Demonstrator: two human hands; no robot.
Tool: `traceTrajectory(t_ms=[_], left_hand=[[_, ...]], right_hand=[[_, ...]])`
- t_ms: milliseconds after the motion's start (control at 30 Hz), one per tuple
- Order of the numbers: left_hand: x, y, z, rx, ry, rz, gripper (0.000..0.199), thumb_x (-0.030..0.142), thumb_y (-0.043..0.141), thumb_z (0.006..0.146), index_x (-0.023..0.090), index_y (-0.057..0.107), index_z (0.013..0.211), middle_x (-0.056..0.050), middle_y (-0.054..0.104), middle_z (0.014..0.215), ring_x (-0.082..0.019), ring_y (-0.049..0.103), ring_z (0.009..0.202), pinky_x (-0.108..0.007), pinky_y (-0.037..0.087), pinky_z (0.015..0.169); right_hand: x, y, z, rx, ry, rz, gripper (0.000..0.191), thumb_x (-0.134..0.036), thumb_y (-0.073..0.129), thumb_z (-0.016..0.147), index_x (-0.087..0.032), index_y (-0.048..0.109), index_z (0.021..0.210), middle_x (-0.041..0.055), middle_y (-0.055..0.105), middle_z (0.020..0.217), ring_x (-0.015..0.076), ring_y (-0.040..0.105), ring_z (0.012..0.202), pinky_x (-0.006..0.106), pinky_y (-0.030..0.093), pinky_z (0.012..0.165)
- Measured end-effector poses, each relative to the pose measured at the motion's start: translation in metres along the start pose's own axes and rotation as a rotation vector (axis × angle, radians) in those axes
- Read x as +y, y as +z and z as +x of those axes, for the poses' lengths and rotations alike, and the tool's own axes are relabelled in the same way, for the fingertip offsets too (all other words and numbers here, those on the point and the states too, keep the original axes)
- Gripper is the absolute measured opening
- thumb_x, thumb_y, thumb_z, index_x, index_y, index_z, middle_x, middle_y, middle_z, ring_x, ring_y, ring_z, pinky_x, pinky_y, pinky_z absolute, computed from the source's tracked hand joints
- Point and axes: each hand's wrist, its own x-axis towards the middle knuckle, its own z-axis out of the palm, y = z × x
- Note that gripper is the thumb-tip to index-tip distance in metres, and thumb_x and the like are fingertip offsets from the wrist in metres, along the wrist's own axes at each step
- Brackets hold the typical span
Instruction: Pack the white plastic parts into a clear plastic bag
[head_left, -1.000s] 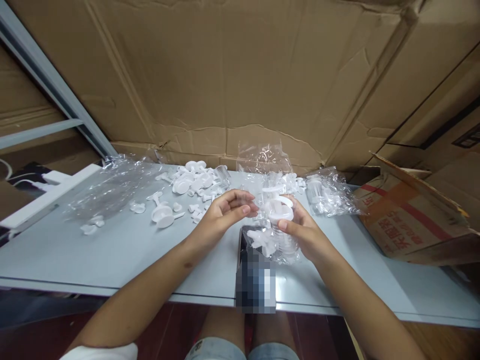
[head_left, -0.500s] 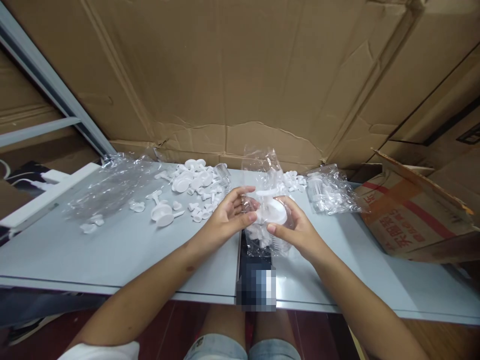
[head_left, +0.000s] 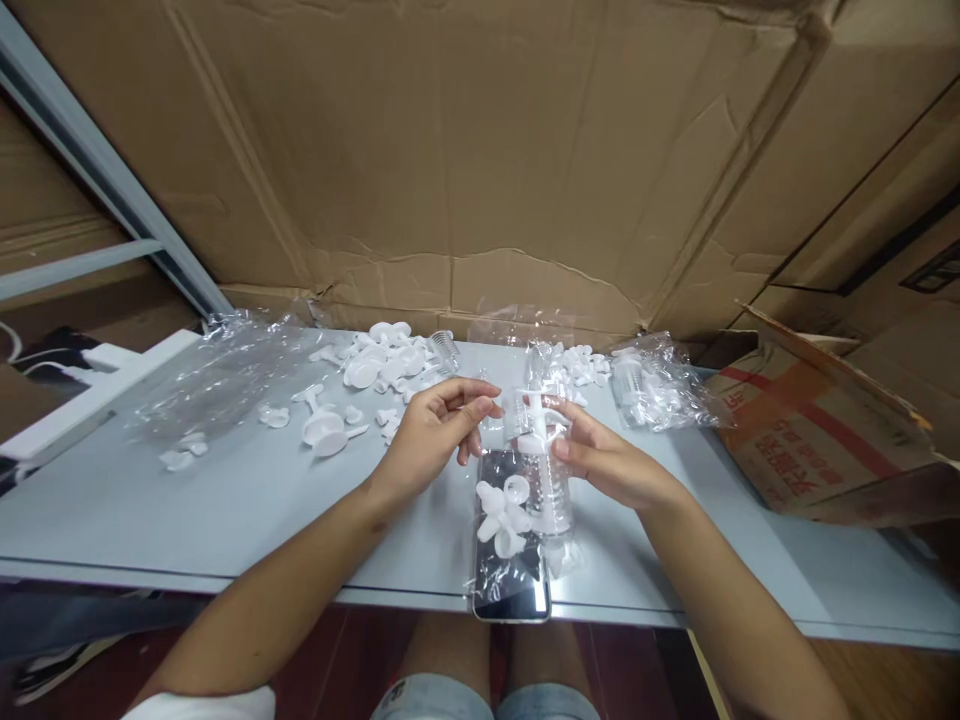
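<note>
lowered since the previous view: the contents of the transparent plastic bag (head_left: pixel 536 520) have dropped toward the near edge of the pale grey surface (head_left: pixel 300 530). the left hand (head_left: pixel 442 425) has drawn slightly away to the left.

hand state, as seen from beside the person: the right hand (head_left: pixel 600 455) pinches the upper part of the bag between thumb and fingers, around a white plastic piece (head_left: pixel 534 443) inside. the left hand is half curled, its thumb close to the index fingertip, just beside the bag; whether it pinches any film cannot be told.

bag position: centre of the surface, hanging over a black flat smartphone (head_left: pixel 517 590). contact with the screen cannot be confirmed. inside, a cluster of small white lobed plastic parts (head_left: pixel 504 518) lies to the left of a stack of transparent ribbed rings (head_left: pixel 551 490).

surroundings: a loose pile of white plastic discs and pegs (head_left: pixel 382 360) lies beyond the left hand; a filled, crumpled transparent bag (head_left: pixel 660 390) lies at the right, near a brown cardboard carton (head_left: pixel 817 440).

caution: the weight appears to rest on one pinch. if the right grip loosens, the bag may slide down and strike the smartphone. if the mouth is unsealed, tilting could spill the small parts. thin film may also tear where hard edges press it.
</note>
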Motion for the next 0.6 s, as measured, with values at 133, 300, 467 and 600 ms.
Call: traceTrajectory(t_ms=[133,300,467,600], left_hand=[[-0.005,0.0,0.003,-0.048,-0.036,0.038,0.019,0.033,0.06,0.083,0.017,0.061,0.095,-0.002,0.064,0.078,-0.006,0.052,0.047,-0.02,0.043,0.044],[-0.005,-0.001,0.008,-0.109,-0.022,0.065,0.025,0.035,0.058,0.084,0.017,0.061,0.102,-0.003,0.065,0.076,-0.01,0.058,0.061,-0.023,0.047,0.059],[-0.006,-0.002,0.013,-0.074,-0.007,0.083,0.031,0.039,0.06,0.082,0.016,0.063,0.102,0.0,0.061,0.065,-0.009,0.053,0.054,-0.024,0.045,0.057],[-0.014,-0.002,0.019,0.07,0.076,0.138,0.021,0.035,0.063,0.081,0.015,0.068,0.082,0.001,0.057,0.062,-0.008,0.048,0.051,-0.023,0.041,0.051]], right_hand=[[-0.001,-0.005,0.004,0.124,-0.115,-0.055,0.042,-0.049,0.064,0.079,-0.027,0.058,0.115,0.0057,0.064,0.11,0.0192,0.061,0.098,0.035,0.048,0.086],[0.001,-0.001,0.018,0.42,-0.265,-0.078,0.03,-0.047,0.066,0.077,-0.024,0.065,0.097,0.0026,0.066,0.09,0.0146,0.062,0.078,0.029,0.048,0.073],[0.006,0.002,0.03,0.48,-0.345,-0.03,0.02,-0.039,0.069,0.075,-0.022,0.063,0.081,-0.0018,0.063,0.075,0.0098,0.057,0.059,0.024,0.045,0.057],[0.009,0.0,0.031,0.525,-0.384,-0.069,0.016,-0.035,0.07,0.075,-0.02,0.062,0.074,-0.0027,0.062,0.065,0.0094,0.055,0.054,0.024,0.043,0.053]])
